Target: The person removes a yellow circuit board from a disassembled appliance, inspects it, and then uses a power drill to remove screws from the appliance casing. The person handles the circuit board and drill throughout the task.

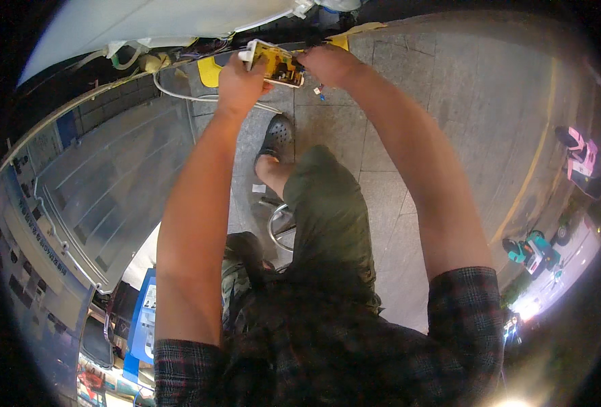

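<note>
Head view. Left hand (241,85) closed on the left end of a shallow rectangular white plastic housing (299,84) with a yellow-and-dark circuit board (268,54) inside; thumb lay over the near face, other fingers mostly hidden behind. Right hand (330,65) at the housing's right end, fingers curled in close to the edge; could not tell whether they pinched anything or only touched it.

Housing was at the top of the view, between the two hands, above the paving. Long axis ran left to right, right end sloping lower; open face, with the board, turned toward the wearer.

Board surface uneven, set with small dark parts, finer detail too small to read. Housing rim smooth, thin-walled. Small white-and-blue connector (319,93) hung just below the right hand. Large smooth white curved panel (158,24) above left; pale flexible cable (178,95) looped below it, toward the left forearm. Bright yellow flat piece (209,72) just left of the left hand. Underfoot, grey stone paving slabs (399,119) with straight joints; dark perforated clog (278,134) on one foot.
</note>
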Available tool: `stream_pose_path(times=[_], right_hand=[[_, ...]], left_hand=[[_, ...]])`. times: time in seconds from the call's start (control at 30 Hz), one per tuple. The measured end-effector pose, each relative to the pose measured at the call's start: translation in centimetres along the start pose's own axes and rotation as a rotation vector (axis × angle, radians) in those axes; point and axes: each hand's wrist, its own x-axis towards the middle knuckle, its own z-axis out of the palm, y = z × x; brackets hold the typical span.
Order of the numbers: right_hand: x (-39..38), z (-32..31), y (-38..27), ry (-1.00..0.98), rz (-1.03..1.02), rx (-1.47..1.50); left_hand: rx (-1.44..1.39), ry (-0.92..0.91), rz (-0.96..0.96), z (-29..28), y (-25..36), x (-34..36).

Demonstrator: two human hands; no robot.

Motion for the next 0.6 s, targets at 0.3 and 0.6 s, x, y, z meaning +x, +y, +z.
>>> stream_pose_path(times=[0.3, 0.6], right_hand=[[0.0, 2.5, -1.0, 0.152, -0.01, 0.036], [0.3, 3.4, -0.6, 0.096, 0.033, 0.082]], left_hand=[[-0.224, 0.195, -0.345, -0.4, -2.5, 0.2], [0.104, 0.079, -0.157, -0.5, -1.3, 0.4]])
